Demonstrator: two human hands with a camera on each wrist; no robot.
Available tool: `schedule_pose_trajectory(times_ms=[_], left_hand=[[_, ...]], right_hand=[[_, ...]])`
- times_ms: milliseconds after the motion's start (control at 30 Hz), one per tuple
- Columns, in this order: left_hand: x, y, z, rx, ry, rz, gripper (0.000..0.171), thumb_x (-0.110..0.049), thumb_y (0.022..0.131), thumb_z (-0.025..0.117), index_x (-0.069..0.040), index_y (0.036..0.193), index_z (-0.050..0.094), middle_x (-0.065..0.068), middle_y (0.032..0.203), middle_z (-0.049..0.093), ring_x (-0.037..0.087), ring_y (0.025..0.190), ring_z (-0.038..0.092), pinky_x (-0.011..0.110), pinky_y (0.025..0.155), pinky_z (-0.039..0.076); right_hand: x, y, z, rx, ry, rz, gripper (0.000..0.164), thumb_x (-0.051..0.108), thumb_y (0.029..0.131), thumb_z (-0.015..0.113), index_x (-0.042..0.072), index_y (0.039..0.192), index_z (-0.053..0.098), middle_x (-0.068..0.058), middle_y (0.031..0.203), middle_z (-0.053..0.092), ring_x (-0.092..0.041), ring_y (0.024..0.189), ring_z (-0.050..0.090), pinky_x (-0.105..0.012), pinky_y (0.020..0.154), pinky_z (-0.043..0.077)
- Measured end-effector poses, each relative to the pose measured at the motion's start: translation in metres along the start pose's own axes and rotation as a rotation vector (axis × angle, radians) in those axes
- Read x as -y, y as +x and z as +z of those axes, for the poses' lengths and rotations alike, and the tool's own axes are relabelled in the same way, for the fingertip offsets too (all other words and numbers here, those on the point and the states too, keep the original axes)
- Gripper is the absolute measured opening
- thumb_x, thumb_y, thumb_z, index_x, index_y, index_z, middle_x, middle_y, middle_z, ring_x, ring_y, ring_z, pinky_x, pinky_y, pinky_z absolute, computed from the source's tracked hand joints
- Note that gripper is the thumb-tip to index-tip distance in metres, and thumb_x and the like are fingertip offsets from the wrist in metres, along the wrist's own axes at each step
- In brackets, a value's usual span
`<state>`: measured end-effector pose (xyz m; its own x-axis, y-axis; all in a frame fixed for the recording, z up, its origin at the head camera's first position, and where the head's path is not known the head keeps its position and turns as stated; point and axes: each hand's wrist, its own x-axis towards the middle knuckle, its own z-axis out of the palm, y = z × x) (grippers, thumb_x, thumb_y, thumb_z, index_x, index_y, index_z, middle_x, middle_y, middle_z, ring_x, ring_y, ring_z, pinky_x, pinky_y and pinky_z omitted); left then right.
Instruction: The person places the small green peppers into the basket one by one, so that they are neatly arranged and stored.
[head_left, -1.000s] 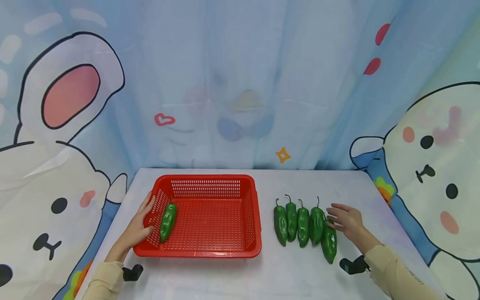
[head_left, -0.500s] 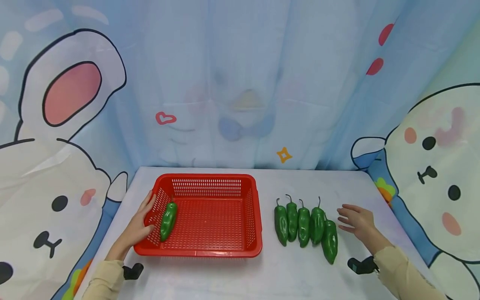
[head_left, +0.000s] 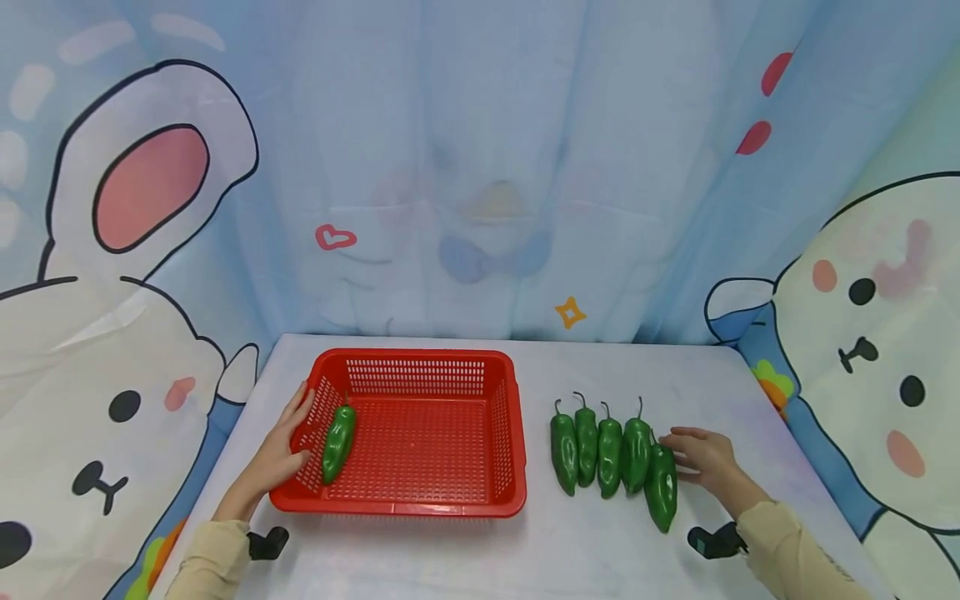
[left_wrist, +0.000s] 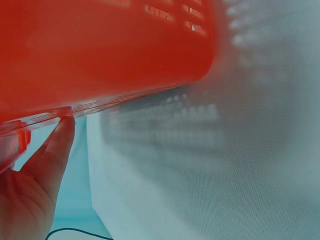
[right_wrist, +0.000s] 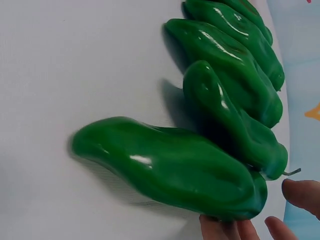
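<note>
My left hand [head_left: 277, 450] lies along the left rim of a red plastic basket [head_left: 420, 510], fingers extended. In the left wrist view a straight finger [left_wrist: 62, 135] of it touches the rim's edge. Inside the basket, near that side, lies one green chili pepper [head_left: 339, 443]. My right hand [head_left: 707, 458] is at the upper right end of the rightmost green chili pepper [head_left: 661, 490], fingers reaching toward it. The right wrist view shows fingertips [right_wrist: 214, 227] right at the stem end of this pepper [right_wrist: 170, 167], with the thumb [right_wrist: 302, 196] apart on the other side.
Several more green chili peppers, among them a middle one [head_left: 609, 457], lie side by side left of the right hand, stems pointing away. The white table [head_left: 577, 550] ends at a blue printed curtain [head_left: 480, 275]. Each wrist carries a black camera mount.
My right hand first drew back to the right from the rightmost pepper, then came back left to its stem end. The left hand stays at the basket rim.
</note>
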<state>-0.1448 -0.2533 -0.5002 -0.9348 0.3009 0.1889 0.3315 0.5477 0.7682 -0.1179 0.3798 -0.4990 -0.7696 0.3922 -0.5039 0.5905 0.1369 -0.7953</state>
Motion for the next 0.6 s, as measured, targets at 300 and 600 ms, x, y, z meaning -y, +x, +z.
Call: schedule_pose_trajectory(times_ms=[300,600], left_hand=[[-0.0007,0.0001,-0.0008,0.000,0.002,-0.009,0.093,0.013,0.068,0.059,0.004,0.153,0.025,0.019,0.163,0.009,0.049,0.144,0.015,0.052,0.090,0.047],[0.0005,0.0008,0.0012,-0.002,-0.012,0.010,0.091,0.014,0.068,0.057,0.007,0.153,0.024,0.022,0.163,0.008,0.052,0.143,0.014,0.059,0.090,0.045]], right_hand=[[-0.0026,-0.0005,0.0068,-0.043,-0.047,0.010,0.059,0.007,0.089,0.064,-0.010,0.141,0.041,-0.037,0.140,0.041,-0.052,0.127,0.043,-0.060,0.094,0.044],[-0.0086,0.0064,0.0068,-0.037,-0.097,-0.007,0.057,0.007,0.087,0.065,-0.011,0.137,0.046,-0.037,0.137,0.043,-0.052,0.122,0.047,-0.056,0.084,0.050]])
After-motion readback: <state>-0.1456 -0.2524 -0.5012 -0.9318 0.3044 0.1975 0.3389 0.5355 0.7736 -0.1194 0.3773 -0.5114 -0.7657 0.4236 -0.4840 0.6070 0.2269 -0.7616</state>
